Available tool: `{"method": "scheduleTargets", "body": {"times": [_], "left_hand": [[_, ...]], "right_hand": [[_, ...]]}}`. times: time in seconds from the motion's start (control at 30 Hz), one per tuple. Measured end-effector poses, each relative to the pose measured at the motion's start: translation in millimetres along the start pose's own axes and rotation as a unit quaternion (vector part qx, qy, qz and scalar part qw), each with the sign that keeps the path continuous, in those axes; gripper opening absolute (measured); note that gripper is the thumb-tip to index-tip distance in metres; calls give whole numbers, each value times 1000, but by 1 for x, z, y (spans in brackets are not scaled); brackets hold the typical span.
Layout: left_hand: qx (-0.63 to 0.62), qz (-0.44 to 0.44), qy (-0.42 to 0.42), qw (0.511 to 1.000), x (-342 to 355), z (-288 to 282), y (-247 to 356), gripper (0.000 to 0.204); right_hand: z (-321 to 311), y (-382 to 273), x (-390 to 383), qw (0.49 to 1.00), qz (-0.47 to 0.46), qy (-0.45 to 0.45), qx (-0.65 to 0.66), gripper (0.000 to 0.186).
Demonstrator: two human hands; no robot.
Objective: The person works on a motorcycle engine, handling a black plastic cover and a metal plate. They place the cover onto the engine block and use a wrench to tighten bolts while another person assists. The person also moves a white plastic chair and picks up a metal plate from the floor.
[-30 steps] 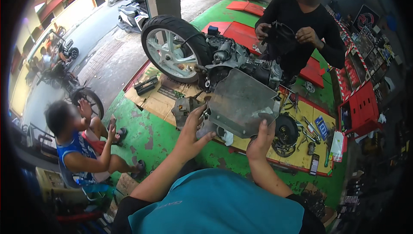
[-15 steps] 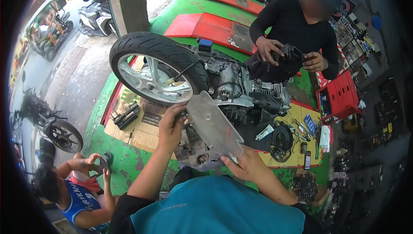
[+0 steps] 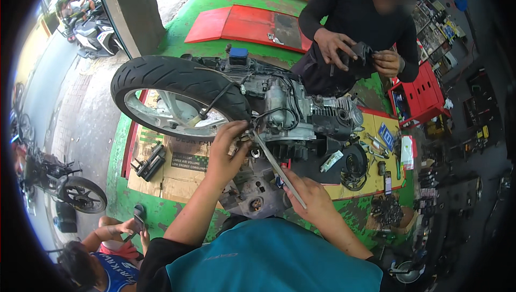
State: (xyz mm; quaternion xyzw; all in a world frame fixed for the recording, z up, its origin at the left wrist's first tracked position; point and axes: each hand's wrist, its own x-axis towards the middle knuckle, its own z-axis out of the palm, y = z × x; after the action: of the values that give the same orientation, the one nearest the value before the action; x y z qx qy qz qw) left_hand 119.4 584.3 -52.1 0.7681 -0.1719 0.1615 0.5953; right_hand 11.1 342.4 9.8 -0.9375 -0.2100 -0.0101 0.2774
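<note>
Student: How are the hands placed?

Tutor: The right hand point(image 3: 312, 195) holds the lower end of a grey panel point(image 3: 280, 169), thumb and palm against it. The left hand point(image 3: 228, 149) is at the upper end, fingers bent and thumb apart; whether it grips cannot be told, the fingertips being partly hidden.

Student: Where is the panel?

Tutor: On the near side of the engine point(image 3: 285, 104), tilted and nearly edge-on to the viewer. Its upper end is close to the engine; contact cannot be judged.

Student: How is such a piece best handled?

Tutor: In my judgement, with support at both ends, turned slowly so that its corners clear the engine's hoses, and with the fingers kept away from its thin edge.

Student: And the surroundings?

Tutor: Nearer the wearer than the engine, below the panel: a metal casting point(image 3: 255, 189). Left of the engine: a wheel point(image 3: 177, 74) with a black tyre. Right of the engine, on its near side: a white tube point(image 3: 331, 160), then a round black part point(image 3: 352, 164), both by the yellow surface point(image 3: 336, 190). Beyond the engine, to its right: a co-worker point(image 3: 352, 18) with a dark part point(image 3: 361, 54) in both hands.
</note>
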Motion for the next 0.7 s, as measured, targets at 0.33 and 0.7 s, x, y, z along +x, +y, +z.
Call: {"method": "scheduleTargets", "body": {"times": [0.33,0.7], "left_hand": [[-188,-147,48,970,-63,1,-11,56],[-280,-120,-36,952,-63,-5,30,105]], "right_hand": [[6,-10,37,994,-3,-61,-93,89],[-5,-44,47,987,-40,-92,-127,87]]}}
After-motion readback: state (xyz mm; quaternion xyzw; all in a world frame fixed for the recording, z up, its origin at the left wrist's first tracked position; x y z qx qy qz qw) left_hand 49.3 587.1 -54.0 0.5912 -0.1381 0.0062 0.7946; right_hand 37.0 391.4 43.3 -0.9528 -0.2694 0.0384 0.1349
